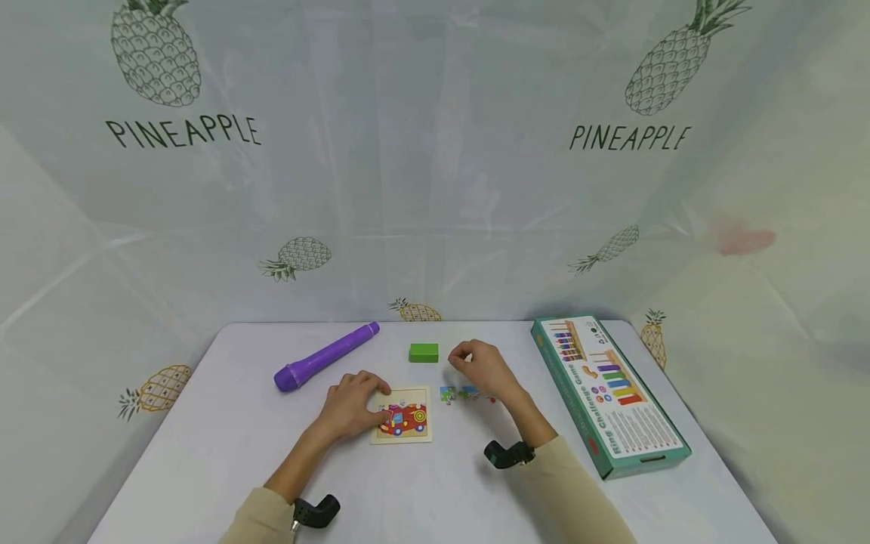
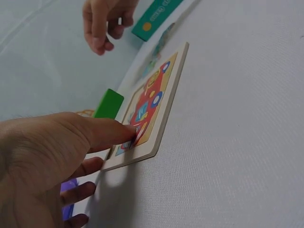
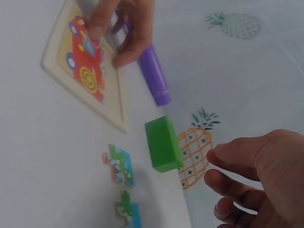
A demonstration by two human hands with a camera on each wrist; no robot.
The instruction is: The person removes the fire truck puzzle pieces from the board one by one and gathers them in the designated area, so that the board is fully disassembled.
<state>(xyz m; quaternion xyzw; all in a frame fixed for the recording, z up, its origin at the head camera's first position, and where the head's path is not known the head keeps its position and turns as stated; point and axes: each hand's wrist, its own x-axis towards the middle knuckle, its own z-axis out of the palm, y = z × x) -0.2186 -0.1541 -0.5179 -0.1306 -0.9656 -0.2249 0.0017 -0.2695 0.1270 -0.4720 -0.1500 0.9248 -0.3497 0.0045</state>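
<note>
A wooden puzzle board (image 1: 422, 436) (image 2: 167, 116) (image 3: 115, 119) with a red truck picture lies flat at the table's middle. My left hand (image 1: 379, 400) (image 2: 57, 152) rests on its left corner, the thumb pressing a piece down into the picture, the other fingers relaxed on the table. My right hand (image 1: 465, 364) (image 3: 256, 175) hovers a little above the table to the right, fingers loosely curled, with nothing visible in them. Two loose puzzle pieces (image 1: 448, 394) (image 3: 119, 164) lie just under and in front of it. A green block (image 1: 424, 352) (image 3: 164, 143) sits beyond the board.
A purple torch-shaped toy (image 1: 325, 357) (image 3: 154, 76) lies at the back left. A long green game box (image 1: 608, 393) lies along the right edge. A pineapple-print sheet hangs behind and around the white table.
</note>
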